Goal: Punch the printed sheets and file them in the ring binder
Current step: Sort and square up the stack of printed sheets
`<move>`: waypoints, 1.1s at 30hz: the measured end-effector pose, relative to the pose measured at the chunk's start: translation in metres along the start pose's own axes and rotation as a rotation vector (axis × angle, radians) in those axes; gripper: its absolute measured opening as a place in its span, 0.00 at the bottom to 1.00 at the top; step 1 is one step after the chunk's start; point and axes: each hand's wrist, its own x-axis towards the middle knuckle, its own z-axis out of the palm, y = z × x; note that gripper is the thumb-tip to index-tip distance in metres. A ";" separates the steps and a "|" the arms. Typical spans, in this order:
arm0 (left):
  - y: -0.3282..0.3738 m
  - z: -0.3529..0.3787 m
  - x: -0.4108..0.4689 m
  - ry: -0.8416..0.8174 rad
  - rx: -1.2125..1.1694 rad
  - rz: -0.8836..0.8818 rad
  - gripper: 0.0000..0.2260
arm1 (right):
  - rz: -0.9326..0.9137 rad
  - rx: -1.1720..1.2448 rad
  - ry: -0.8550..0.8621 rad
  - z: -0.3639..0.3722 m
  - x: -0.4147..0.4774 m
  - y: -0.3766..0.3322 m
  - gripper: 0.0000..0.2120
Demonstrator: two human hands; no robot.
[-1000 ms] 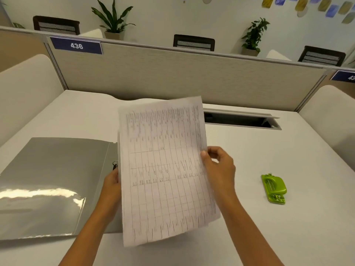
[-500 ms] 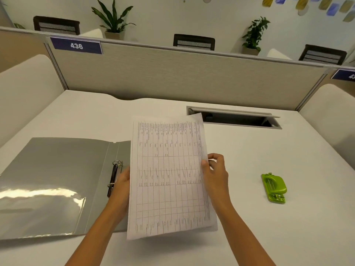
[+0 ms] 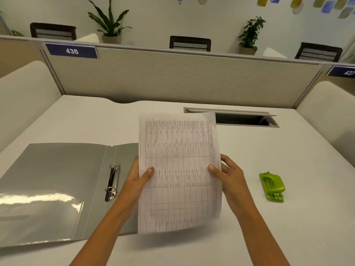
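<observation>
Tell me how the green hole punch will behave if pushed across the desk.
The hole punch lies flat and low on the desk, so it would probably slide rather than roll or tip. It looks small, so it is likely light and easy to lift. The desk looks smooth, so a firm push may send it skidding.

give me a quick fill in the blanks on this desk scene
1. The left hand and the right hand both hold the printed ____.
2. The ring binder lies ____ on the desk.
3. The hole punch is coloured ____.
4. The blue sign above the binder reads ____.
Missing: sheets; open; green; 436.
</observation>
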 end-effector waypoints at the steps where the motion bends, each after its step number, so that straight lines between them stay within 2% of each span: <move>1: 0.003 0.002 -0.001 -0.006 -0.038 0.011 0.23 | 0.017 0.075 -0.081 -0.006 -0.002 -0.002 0.18; 3: 0.004 0.002 0.001 -0.033 -0.125 -0.003 0.26 | 0.048 0.097 -0.232 -0.015 -0.007 -0.006 0.18; 5: 0.005 0.003 0.003 -0.052 -0.193 -0.010 0.24 | 0.076 -0.060 -0.320 -0.021 -0.009 -0.005 0.17; 8: 0.004 0.006 0.005 -0.094 -0.262 -0.047 0.22 | 0.139 -0.219 -0.332 -0.021 -0.004 0.008 0.14; 10: 0.003 0.009 0.005 -0.119 -0.249 -0.077 0.21 | 0.184 -0.256 -0.247 -0.017 0.002 0.019 0.14; 13: 0.000 0.014 0.004 -0.089 -0.063 -0.047 0.20 | 0.177 -0.407 -0.102 -0.007 0.007 0.031 0.15; 15: 0.001 0.020 0.002 -0.029 0.047 0.027 0.20 | 0.067 -0.429 -0.032 0.002 0.003 0.032 0.14; 18: 0.009 0.028 -0.002 0.112 0.107 0.224 0.16 | -0.150 -0.328 0.071 0.016 -0.007 0.026 0.10; 21: 0.020 0.033 -0.005 0.200 0.144 0.400 0.13 | -0.248 -0.287 0.197 0.022 -0.012 0.022 0.04; 26: 0.029 0.055 0.000 0.187 0.257 0.485 0.11 | -0.334 -0.219 0.364 0.020 -0.012 0.017 0.04; 33: 0.025 0.101 0.014 0.033 0.183 0.514 0.12 | -0.411 -0.237 0.586 -0.009 -0.005 0.008 0.08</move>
